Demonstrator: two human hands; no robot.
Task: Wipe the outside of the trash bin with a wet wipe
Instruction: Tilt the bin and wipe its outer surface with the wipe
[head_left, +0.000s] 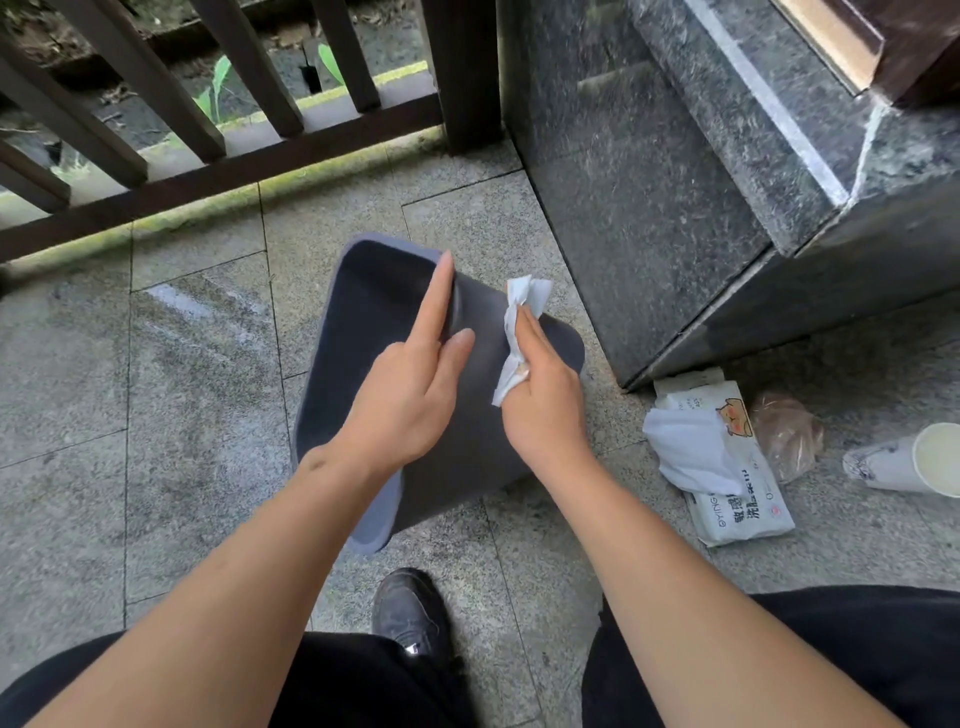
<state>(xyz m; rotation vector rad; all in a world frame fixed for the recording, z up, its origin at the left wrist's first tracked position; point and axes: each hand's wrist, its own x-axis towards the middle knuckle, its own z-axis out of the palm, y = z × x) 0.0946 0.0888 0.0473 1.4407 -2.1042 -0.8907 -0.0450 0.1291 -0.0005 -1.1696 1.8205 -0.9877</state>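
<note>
Grey stone paving (197, 364) carries the tipped trash bin (363, 322). Left hand (410, 395) steadies its rim, fingers straight; right hand (540, 395) clutches the wet wipe (519, 322) against the side. Wiping seems underway, other sides probably left.

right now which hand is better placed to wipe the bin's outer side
Right. The right hand already holds the wet wipe against the outer wall of the trash bin, while the left hand is busy steadying the rim with straight fingers.
</note>
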